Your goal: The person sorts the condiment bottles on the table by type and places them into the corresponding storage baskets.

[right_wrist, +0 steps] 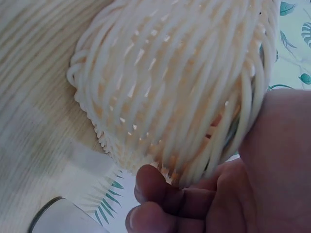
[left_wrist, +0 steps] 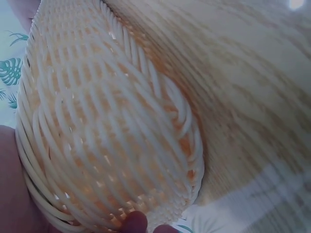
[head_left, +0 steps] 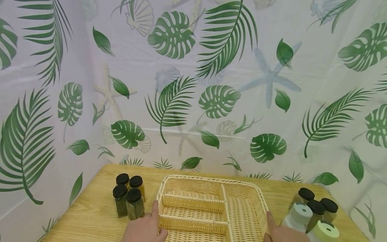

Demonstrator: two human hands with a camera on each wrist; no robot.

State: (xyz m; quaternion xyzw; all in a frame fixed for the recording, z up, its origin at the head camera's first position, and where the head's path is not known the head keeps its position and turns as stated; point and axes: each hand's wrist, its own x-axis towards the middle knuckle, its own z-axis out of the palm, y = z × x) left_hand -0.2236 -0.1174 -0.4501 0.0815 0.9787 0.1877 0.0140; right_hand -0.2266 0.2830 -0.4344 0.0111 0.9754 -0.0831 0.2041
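A pale wicker basket (head_left: 208, 179) with several compartments is at the middle front of the table in the head view. My left hand (head_left: 143, 228) grips its left side, index finger along the rim and thumb over the inner side. On the opposite side my right hand (head_left: 282, 232) grips the rim, index finger pointing up along it. The left wrist view shows the woven wall of the basket (left_wrist: 107, 111) with fingertips (left_wrist: 133, 223) at its outer lower part. Curled fingers (right_wrist: 153, 184) press the basket's outside (right_wrist: 170, 82) in the right wrist view.
Several spice jars (head_left: 135, 198) with black lids stand left of the basket. To its right are more black-lidded jars (head_left: 329, 205), a white-lidded bottle (head_left: 299, 215) and one with a yellow-green lid (head_left: 327, 230). A leaf-patterned curtain (head_left: 193, 101) hangs behind the wooden table (head_left: 90, 201).
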